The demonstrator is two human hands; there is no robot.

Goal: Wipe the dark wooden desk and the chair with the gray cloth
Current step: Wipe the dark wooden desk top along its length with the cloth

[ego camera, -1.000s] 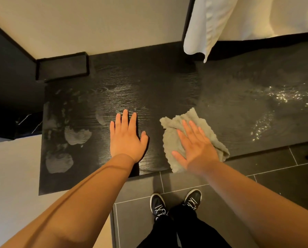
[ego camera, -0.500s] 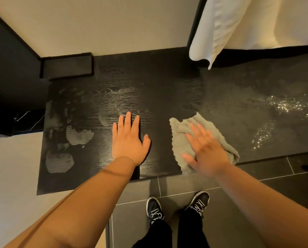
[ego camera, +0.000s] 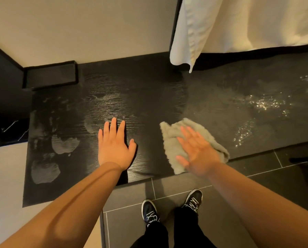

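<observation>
The dark wooden desk [ego camera: 149, 97] fills the middle of the view, with pale smears at its left end and glinting wet drops at its right. My left hand [ego camera: 114, 145] lies flat on the desk near its front edge, fingers straight. The crumpled gray cloth [ego camera: 171, 140] sits to the right of it, also near the front edge. My right hand [ego camera: 198, 151] presses flat on the cloth with fingers spread and is slightly blurred. No chair is in view.
A black rectangular box [ego camera: 50, 76] stands at the desk's back left by the beige wall. A white curtain [ego camera: 239, 27] hangs over the desk's back right. Dark floor tiles [ego camera: 257, 176] and my shoes [ego camera: 194, 197] lie below the front edge.
My right hand has slid the gray cloth a little to the right along the front edge. My left hand has stayed flat in place.
</observation>
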